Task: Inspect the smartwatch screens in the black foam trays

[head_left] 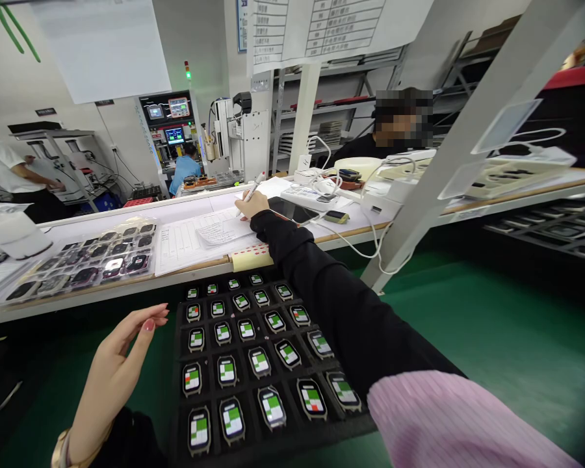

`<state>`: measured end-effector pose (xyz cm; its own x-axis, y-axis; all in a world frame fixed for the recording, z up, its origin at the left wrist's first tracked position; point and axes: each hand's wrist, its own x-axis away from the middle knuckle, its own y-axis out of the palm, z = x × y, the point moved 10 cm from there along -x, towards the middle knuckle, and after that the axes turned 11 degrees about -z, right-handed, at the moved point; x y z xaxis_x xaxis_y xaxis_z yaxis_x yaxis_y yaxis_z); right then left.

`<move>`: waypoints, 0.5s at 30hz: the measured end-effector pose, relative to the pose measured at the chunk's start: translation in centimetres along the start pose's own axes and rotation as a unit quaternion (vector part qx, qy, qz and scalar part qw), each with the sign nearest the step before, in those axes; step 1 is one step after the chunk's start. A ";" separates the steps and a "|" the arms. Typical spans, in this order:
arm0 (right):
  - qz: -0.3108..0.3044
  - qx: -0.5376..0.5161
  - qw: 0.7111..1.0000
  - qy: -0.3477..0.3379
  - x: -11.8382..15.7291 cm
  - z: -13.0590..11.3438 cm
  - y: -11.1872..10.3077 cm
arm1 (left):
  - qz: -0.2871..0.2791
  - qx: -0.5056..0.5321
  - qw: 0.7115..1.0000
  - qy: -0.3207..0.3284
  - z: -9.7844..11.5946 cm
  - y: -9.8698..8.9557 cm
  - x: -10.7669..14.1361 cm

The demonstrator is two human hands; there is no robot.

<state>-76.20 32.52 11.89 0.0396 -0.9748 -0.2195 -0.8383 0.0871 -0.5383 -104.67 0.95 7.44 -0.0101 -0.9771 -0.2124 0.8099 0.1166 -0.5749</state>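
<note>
My right hand [252, 205] is reached forward over the bench, its fingers closed round a white pen [257, 184] with a reddish end. Beneath it lie written sheets of paper [224, 231]. My left hand [121, 361] hangs in the air left of a black tray [241, 396], fingers stretched out and holding nothing. Rows of square-faced smartwatches [272, 407] sit in the tray's compartments, their screens lit with green and white blocks. Some screens also show a red or orange block. My right sleeve hides part of the tray's right side.
Clear plastic trays of watch parts [112, 250] lie on the bench's left. Right of the papers are a dark tablet [292, 211], white cables and a small yellowish-green device [337, 216]. A slanted white post [443, 169] rises at right. Other people are beyond the bench.
</note>
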 end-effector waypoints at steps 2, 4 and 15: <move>-0.002 0.005 1.000 0.000 0.0 0.0 0.0 | 0.000 -0.002 1.000 -0.002 0.1 0.0 0.0; -0.003 0.016 1.000 0.000 0.0 0.0 0.1 | -0.001 -0.004 1.000 -0.004 0.2 0.0 0.0; 0.049 0.137 0.989 -0.034 0.2 -1.1 -1.8 | -0.013 -0.041 0.999 0.014 0.7 0.8 -0.2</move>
<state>-75.26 31.90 13.74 0.0100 -0.9435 -0.3312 -0.6619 0.2420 -0.7094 -103.61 1.14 7.62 -0.0480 -0.9749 -0.2175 0.7578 0.1063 -0.6438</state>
